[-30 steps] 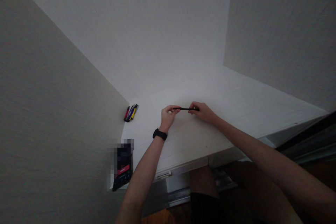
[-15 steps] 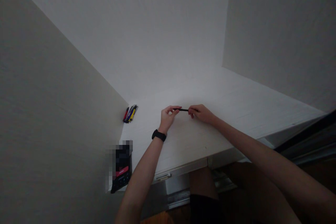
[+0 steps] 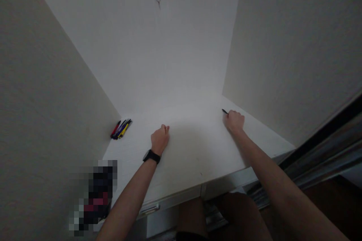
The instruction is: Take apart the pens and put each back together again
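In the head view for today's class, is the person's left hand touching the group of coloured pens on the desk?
Apart. The head view plainly shows a wide stretch of white desk between the left hand and the coloured pens.

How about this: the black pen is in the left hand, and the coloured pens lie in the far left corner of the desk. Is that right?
Not quite: the head view shows the black pen in the right hand, not the left hand. The rest stands: the coloured pens lie in the far left corner of the desk.
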`<state>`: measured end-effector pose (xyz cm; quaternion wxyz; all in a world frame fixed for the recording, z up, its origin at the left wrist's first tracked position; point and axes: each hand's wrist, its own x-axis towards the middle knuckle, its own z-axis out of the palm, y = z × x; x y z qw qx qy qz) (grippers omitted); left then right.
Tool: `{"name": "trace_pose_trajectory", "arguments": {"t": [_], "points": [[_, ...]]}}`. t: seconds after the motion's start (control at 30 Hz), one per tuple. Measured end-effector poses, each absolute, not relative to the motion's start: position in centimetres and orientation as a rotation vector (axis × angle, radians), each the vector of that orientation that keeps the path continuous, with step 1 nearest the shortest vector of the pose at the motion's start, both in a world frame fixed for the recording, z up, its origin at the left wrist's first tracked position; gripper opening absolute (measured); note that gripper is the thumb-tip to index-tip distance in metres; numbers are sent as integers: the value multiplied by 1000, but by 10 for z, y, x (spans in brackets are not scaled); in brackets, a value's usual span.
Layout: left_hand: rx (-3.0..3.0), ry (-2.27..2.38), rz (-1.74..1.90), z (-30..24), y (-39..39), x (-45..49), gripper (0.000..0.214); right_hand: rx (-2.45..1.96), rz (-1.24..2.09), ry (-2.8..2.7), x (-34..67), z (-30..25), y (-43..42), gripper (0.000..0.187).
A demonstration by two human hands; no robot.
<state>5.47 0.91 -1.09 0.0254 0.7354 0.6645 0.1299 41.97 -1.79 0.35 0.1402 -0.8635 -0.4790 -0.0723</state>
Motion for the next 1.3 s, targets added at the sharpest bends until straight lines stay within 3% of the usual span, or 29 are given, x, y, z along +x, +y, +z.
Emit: {"name": "trace_pose_trajectory", "arguments": {"t": [0.3, 0.43, 0.6, 1.07, 1.2, 1.3], "points": [[2264, 2207, 361, -11, 19, 41, 42, -2449, -604, -1272, 465, -26, -3, 36], [2118, 2585, 552, -15, 36, -4, 32, -2281, -939, -1493, 451, -21, -13, 34], [1807, 2906, 738, -22, 61, -54, 32, -2072, -1041, -1859, 414, -8, -32, 29], [1418, 2947, 1060, -17, 74, -68, 28, -1716, -822, -2108, 362, -7, -64, 32], [1820, 2329, 1262, -12, 47, -15, 28, -1590, -454, -2146, 316, -15, -61, 38], [2205, 1748, 1136, -18, 13, 45, 30, -1448, -92, -2058, 267, -20, -58, 43]]}}
